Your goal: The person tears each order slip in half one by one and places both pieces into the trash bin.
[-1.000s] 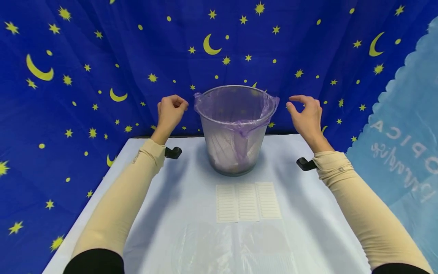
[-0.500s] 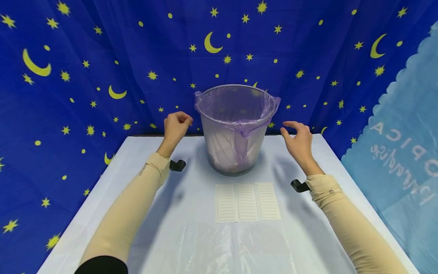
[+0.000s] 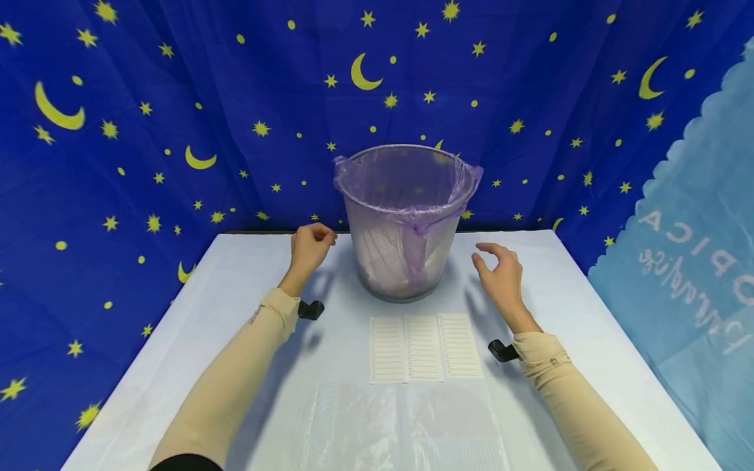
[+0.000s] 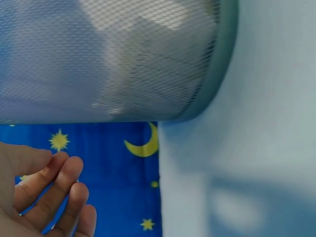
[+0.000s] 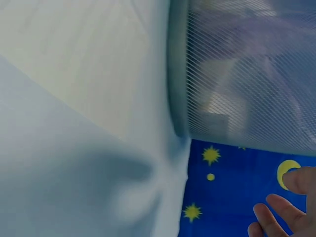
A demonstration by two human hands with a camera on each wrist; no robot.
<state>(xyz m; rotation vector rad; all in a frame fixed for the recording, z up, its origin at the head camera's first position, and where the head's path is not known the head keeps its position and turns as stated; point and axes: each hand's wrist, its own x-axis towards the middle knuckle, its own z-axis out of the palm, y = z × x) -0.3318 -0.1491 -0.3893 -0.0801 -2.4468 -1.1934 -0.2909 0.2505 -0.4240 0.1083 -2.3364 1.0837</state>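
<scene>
A mesh wastebasket (image 3: 377, 248) stands upright toward the back of the table. A thin purple bag (image 3: 415, 229) lines it, folded over its rim and hanging down the front. To the basket's left, apart from it, is my left hand (image 3: 309, 252), fingers loosely bent and thumb close to the forefinger, holding nothing. On the other side my right hand (image 3: 501, 278) hovers with thumb and forefinger spread, also holding nothing. The left wrist view shows those relaxed fingers beside the mesh wall (image 4: 123, 74). Pale contents show faintly through the mesh.
Three white printed paper strips (image 3: 424, 348) lie side by side in front of the basket. Nearer to me, clear plastic sheets (image 3: 371, 418) lie flat on the white-covered table (image 3: 595, 366). Behind hangs a blue star-and-moon curtain (image 3: 283, 78); a light blue cloth (image 3: 695, 261) hangs at right.
Both hands have come down and toward me, each drawing inward from beside the basket's rim to beside its lower wall. Basket, bag and strips have not moved.
</scene>
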